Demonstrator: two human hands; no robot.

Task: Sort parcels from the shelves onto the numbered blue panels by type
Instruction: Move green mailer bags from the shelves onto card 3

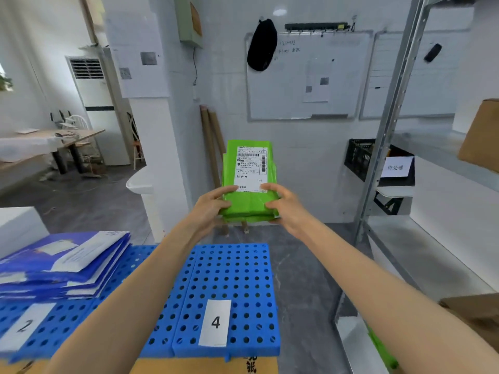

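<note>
A stack of green plastic parcels (pixel 249 203) with a white shipping label on top is held in the air beyond the far edge of the blue perforated panel marked 4 (pixel 229 279). My left hand (pixel 213 205) grips the stack's left side. My right hand (pixel 283 205) grips its right side, thumb on the label. The panel marked 2 (pixel 62 322) at the left carries a pile of blue and white mailer envelopes (pixel 62 263).
A metal shelf rack (pixel 388 125) stands at the right, with brown cardboard boxes (pixel 480 136) and a green parcel (pixel 383 352) low on it. A black crate (pixel 361 157) hangs behind. Cardboard (pixel 205 365) lies under the panels. A white block (pixel 16 225) is at the left.
</note>
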